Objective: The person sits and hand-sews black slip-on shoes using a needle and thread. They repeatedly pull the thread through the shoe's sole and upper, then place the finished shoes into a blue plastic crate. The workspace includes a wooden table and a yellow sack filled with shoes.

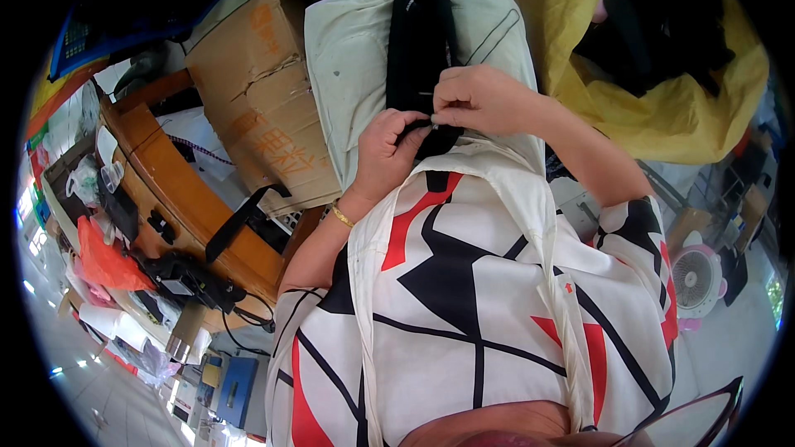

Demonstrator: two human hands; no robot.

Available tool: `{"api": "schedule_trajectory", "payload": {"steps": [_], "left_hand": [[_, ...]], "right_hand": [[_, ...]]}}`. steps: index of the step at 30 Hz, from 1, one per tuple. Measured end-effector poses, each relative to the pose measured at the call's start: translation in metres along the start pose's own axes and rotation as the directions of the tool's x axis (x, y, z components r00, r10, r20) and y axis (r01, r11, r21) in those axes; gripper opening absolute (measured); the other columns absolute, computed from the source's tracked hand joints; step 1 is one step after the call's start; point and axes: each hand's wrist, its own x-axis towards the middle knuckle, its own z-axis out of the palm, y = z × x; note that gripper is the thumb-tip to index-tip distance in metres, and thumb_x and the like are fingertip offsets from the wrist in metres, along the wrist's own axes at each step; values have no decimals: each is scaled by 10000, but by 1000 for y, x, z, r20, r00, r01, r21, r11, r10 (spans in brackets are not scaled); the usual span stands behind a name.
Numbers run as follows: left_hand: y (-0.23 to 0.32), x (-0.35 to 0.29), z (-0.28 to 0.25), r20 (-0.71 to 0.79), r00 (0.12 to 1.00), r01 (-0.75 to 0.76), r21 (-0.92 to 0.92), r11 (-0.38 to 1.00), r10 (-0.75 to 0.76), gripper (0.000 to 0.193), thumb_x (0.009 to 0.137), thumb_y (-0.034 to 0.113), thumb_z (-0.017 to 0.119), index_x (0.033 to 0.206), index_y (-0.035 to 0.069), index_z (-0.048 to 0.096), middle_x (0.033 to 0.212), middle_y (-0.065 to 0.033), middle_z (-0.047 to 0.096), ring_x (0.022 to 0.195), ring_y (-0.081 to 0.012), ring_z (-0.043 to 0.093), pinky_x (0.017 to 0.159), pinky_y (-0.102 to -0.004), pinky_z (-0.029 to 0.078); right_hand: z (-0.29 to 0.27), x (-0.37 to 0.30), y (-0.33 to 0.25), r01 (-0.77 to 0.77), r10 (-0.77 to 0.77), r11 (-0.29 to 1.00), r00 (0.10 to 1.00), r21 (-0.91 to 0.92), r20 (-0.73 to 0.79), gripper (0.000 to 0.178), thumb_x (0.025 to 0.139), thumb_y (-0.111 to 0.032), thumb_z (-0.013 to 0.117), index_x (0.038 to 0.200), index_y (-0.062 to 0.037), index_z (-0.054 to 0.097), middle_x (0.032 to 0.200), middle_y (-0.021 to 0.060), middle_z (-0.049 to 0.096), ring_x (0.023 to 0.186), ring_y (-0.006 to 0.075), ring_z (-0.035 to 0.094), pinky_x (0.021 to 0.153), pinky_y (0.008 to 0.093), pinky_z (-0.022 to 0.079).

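A long black shoe-like piece (421,37) with a rounded far end lies on the pale apron (344,58) over my lap. At its near end my left hand (389,145) is closed, thumb and fingers pinching the black edge. My right hand (476,99) meets it there from the right, its fingertips pinched together. A thin, needle-like glint shows beside the right fingers, but what they hold is too small to make out. A loop of dark thread (497,33) lies on the apron to the right of the black piece.
A large cardboard box (240,91) stands at the left, by a wooden table (157,174) with an orange-red plastic bag (108,257) and clutter. Far right, a yellow sack (662,136) holds black pieces. A white fan (697,281) stands lower right.
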Motion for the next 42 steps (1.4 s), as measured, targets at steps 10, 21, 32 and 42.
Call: {"api": "schedule_trajectory", "payload": {"steps": [10,21,32,42], "left_hand": [[-4,6,1,52,995,80,44,996,-82,119,849,93,685,930,7,690,799,-145,637,731,-330,607,657,-367,485],[19,-10,-21,11,884,408,467,784,-467,574,761,421,843,1053,2,580,814,-114,618,683,-211,591,626,-341,487],[16,-6,-50,-389,857,277,-207,938,-339,295,838,76,732,1050,67,526,940,0,523,858,-104,508,767,-259,465],[70,90,-165,-327,943,-16,-228,973,-61,249,914,154,709,1135,41,691,1015,-56,703,941,-139,658,866,-265,534]], "right_hand": [[22,26,34,-5,-329,770,854,-638,-404,105,825,-119,694,780,-85,605,805,55,524,792,261,573,631,373,483],[5,-4,8,-26,107,986,857,165,-504,129,868,-89,707,796,-24,621,750,53,564,659,161,551,600,291,452],[-29,-30,-33,67,-32,989,966,132,-255,146,868,-117,705,820,-8,621,751,68,560,639,187,522,583,308,426],[-78,-59,-34,33,-26,999,904,10,-427,137,870,-105,684,822,-8,600,727,38,528,647,134,473,576,276,400]]}}
